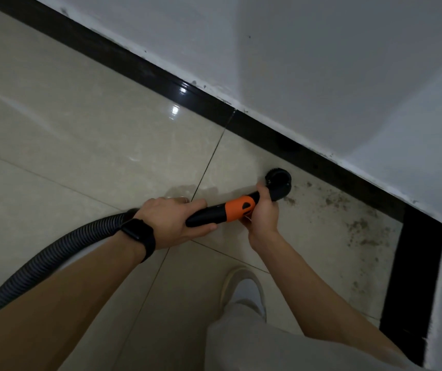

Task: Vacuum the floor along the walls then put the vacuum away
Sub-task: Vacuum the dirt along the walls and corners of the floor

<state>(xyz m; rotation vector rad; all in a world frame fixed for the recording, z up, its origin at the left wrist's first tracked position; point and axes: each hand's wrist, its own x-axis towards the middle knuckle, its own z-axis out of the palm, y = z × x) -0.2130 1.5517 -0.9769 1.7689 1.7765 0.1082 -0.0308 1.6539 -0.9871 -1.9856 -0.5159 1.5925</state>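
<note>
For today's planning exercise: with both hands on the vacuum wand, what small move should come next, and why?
Probably slide the brush head rightward along the baseboard toward the corner: dark dirt speckles the tile just beyond it, and the left hand and right hand both grip the wand.

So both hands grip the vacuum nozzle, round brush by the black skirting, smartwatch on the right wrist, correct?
No: the head view shows the smartwatch on the left wrist. The left hand and right hand do grip the vacuum nozzle, round brush by the black skirting.
</note>
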